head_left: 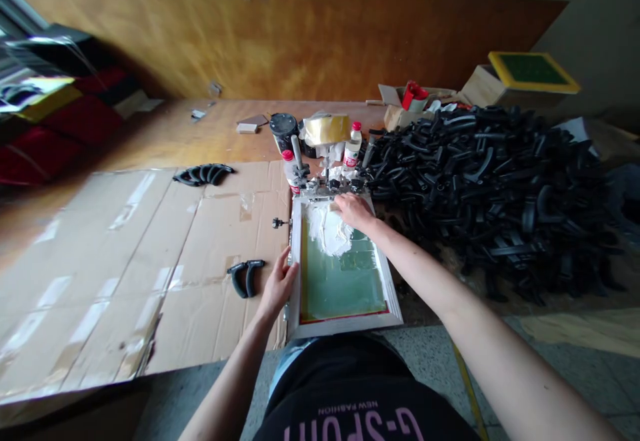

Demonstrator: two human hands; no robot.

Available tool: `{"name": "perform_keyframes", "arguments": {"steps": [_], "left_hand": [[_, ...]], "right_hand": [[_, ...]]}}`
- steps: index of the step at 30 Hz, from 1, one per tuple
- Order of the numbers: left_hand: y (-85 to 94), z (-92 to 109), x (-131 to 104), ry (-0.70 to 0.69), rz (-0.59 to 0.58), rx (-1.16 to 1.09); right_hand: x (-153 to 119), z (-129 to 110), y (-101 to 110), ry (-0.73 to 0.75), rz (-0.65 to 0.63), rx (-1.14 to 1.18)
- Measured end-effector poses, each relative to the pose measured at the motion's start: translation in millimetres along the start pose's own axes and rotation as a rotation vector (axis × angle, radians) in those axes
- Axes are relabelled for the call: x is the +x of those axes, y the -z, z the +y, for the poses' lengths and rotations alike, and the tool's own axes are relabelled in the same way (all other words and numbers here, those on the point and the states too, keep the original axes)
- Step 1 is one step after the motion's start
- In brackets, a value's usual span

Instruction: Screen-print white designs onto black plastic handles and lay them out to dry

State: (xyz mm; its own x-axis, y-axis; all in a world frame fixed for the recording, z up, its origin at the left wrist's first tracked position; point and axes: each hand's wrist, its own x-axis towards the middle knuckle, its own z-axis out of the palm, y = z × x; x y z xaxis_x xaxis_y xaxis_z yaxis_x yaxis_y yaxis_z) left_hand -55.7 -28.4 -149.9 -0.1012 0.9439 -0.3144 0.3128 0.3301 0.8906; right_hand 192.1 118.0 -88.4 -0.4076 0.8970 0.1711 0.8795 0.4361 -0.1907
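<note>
A screen-printing frame (pixel 296 301) with a green mesh lies in front of me, its far end at a metal clamp (pixel 325 189). White ink (pixel 330 234) is spread thickly over the far part of the mesh. My right hand (pixel 354 211) is closed at the far end of the frame on a squeegee (pixel 333 207), mostly hidden by the fingers. My left hand (pixel 281 281) rests against the left edge of the frame, fingers apart. Left of it, a pair of black curved handles (pixel 246 277) lies on the cardboard (pixel 200 247).
A large heap of black curved parts (pixel 480 174) fills the right side. Several similar handles (pixel 204 174) lie in a row on the far cardboard. Red-capped bottles (pixel 353 146), a dark tub (pixel 283 131) and a roll of tape (pixel 326 129) stand behind the clamp.
</note>
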Motion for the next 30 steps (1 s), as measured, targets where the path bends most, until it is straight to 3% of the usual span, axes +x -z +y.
{"name": "perform_keyframes", "arguments": {"steps": [3, 6, 9, 11, 15, 19, 22, 25, 28, 30], "left_hand": [[0.4, -2, -1, 0.029, -0.051, -0.013], [0.9, -1, -3, 0.033, -0.048, -0.018], [0.9, 3, -4, 0.034, -0.043, -0.018], [1.2, 6, -5, 0.034, -0.044, -0.025], [2.7, 12, -8, 0.035, -0.037, -0.049], [3.9, 17, -10, 0.045, -0.023, -0.057], [7.2, 25, -13, 0.055, -0.029, -0.051], [16.0, 44, -20, 0.043, -0.053, -0.096], [27.0, 71, -27, 0.002, -0.019, -0.18], [31.9, 89, -24, -0.039, 0.008, -0.257]], "right_hand": [[-26, -8, -8, 0.065, -0.05, -0.046], [-59, -11, -3, 0.298, -0.081, -0.015], [-71, -9, 8, 0.501, -0.137, 0.069], [-68, -7, 12, 0.512, -0.149, 0.126], [-68, -7, 1, 0.384, 0.013, 0.139], [-80, -11, -7, 0.462, 0.037, 0.171], [-60, -11, 2, 0.36, 0.065, 0.214], [-17, -2, 17, 0.135, 0.1, 0.207], [8, 29, 35, -0.078, 0.165, 0.173], [3, 56, 43, -0.229, 0.272, 0.172]]}}
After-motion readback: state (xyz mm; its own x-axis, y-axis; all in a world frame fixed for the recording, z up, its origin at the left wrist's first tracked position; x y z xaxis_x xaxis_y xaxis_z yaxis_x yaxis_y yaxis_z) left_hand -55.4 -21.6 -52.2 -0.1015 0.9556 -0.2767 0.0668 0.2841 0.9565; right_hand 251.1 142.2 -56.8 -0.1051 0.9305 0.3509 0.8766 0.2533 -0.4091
